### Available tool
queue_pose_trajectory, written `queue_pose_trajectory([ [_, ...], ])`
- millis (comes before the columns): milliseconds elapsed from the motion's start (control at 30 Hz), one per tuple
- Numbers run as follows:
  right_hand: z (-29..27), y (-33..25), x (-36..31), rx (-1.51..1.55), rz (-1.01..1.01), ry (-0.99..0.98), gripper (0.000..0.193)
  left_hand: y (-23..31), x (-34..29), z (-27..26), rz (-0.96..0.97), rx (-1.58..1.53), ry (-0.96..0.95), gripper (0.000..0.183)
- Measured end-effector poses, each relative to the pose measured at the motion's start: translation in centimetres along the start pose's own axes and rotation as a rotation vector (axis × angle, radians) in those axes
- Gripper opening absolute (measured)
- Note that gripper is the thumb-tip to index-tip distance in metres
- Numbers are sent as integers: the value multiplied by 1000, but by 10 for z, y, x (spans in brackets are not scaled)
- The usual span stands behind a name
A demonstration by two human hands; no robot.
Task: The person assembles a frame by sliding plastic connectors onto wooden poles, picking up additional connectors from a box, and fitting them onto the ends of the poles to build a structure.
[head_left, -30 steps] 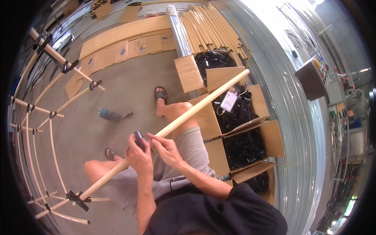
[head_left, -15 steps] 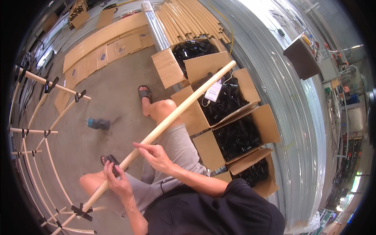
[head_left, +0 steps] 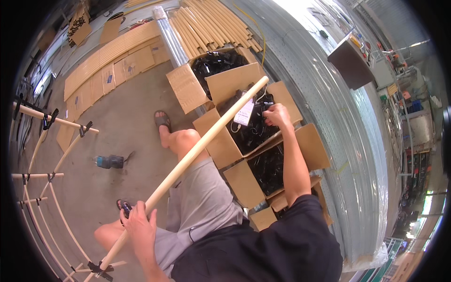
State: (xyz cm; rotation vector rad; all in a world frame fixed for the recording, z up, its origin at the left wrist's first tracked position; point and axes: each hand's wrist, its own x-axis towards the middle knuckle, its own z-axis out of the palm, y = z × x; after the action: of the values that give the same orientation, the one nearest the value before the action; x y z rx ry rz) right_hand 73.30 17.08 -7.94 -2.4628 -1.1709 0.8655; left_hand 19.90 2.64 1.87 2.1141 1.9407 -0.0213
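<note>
A long cream-coloured pipe [head_left: 188, 157] slants across my lap, its lower end near the black joints of a pipe frame [head_left: 47, 120]. My left hand [head_left: 141, 228] is closed round this pipe, with a dark piece showing by its fingertips, partly hidden. At the right, my right hand [head_left: 278, 116] reaches into an open cardboard box [head_left: 285, 91] full of black fittings [head_left: 251, 131]. Its fingers are pinched at a black fitting near the top of the heap. A white tag [head_left: 244, 113] on a cord lies next to the pipe's upper end.
More open boxes of black fittings [head_left: 218, 63] stand in a row beside me. Behind them lie tan pipes [head_left: 211, 28] and long wrapped metal lengths [head_left: 345, 155]. A dark power tool [head_left: 110, 161] with a teal end rests on the floor.
My right hand has left the pipe and moved right and up into the box of black fittings. My left hand stays at the pipe, now turned further over it.
</note>
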Motion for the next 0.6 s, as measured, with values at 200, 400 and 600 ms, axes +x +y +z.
queue_pose_trajectory([
  [200,40,20,54,-290,342,-199,53,-11,-6,13,12,141,-65,45],
  [400,33,39,65,-185,368,-173,29,-9,-4,8,54,124,-5,50],
  [600,-20,79,28,695,108,-49,17,-16,6,20,91,174,105,49],
])
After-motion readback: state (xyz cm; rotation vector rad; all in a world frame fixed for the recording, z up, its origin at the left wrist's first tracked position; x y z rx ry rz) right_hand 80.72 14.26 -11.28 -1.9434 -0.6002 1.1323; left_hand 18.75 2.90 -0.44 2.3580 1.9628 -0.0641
